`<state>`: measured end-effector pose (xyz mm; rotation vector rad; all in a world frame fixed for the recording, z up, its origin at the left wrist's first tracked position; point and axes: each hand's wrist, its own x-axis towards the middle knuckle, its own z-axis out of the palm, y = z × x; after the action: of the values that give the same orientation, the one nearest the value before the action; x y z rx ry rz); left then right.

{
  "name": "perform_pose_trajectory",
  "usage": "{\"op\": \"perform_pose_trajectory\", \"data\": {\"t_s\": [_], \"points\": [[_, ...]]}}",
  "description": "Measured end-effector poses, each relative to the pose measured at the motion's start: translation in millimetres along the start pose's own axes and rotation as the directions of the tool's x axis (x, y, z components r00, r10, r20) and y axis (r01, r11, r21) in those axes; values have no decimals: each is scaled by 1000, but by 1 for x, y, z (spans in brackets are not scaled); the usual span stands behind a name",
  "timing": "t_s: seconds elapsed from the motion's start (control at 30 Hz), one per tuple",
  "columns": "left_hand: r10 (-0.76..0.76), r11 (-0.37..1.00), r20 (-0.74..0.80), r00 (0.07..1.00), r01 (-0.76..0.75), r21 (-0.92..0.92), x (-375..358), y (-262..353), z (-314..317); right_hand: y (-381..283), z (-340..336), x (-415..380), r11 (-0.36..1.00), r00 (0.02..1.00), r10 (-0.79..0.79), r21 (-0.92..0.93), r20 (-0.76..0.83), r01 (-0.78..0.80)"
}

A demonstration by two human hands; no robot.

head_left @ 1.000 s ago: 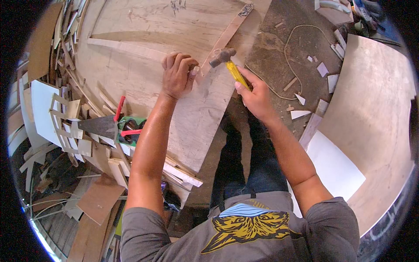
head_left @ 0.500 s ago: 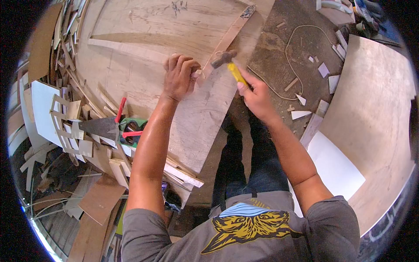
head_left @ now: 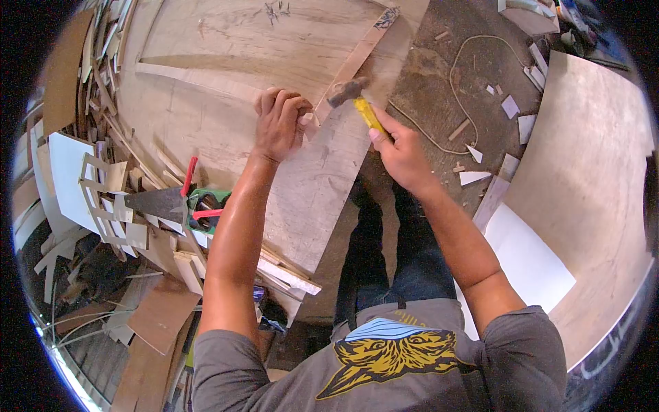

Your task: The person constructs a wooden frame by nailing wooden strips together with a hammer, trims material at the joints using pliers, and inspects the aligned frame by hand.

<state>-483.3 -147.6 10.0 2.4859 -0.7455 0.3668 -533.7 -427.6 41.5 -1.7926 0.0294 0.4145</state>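
Observation:
My right hand (head_left: 403, 152) is closed around the yellow handle of a hammer (head_left: 371, 118). Its dark head hovers at or just above the near end of a straight wooden strip (head_left: 353, 57); contact cannot be told. My left hand (head_left: 280, 123) is closed on the end of a second wooden strip (head_left: 199, 78), where the two strips meet at a corner. Its fingertips are close to the hammer head. Both strips rest on a large plywood sheet (head_left: 309, 199). Several small dark nails (head_left: 388, 17) lie on the far end of the straight strip.
More nails (head_left: 274, 11) are scattered on the plywood. At left lie a handsaw (head_left: 156, 203), a green-and-red tool (head_left: 206, 202) and heaped wood offcuts (head_left: 113, 103). A cord (head_left: 456, 82) and scraps cover the floor at right, beside a curved plywood panel (head_left: 583, 178) and a white sheet (head_left: 525, 257).
The hammer head has shifted slightly down and left, and my right hand has moved a little with it. My left hand stays at the corner, nearly in place.

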Motion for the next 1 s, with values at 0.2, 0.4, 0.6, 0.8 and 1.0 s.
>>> {"op": "perform_pose_trajectory", "data": {"t_s": [0.2, 0.4, 0.6, 0.8, 1.0], "points": [[5, 1000, -12, 1000, -5, 9, 0, -1, 1, 5, 4, -1, 999, 1000, 31, 19, 5, -31], [-9, 1000, -2, 1000, 9, -3, 3, 2, -1, 4, 1, -2, 999, 999, 37, 5, 16, -37], [-16, 1000, -13, 1000, 16, -4, 2, 2, 1, 0, 0, -3, 1000, 999, 25, 8, 34, -25], [-19, 1000, -11, 1000, 19, -13, 3, 1, 1, 7, 4, -6, 1000, 1000, -8, 23, 9, 8], [-10, 999, -25, 1000, 9, -33, 5, 3, -1, 1, 1, -4, 998, 998, 48, 26, 51, -50]]}}
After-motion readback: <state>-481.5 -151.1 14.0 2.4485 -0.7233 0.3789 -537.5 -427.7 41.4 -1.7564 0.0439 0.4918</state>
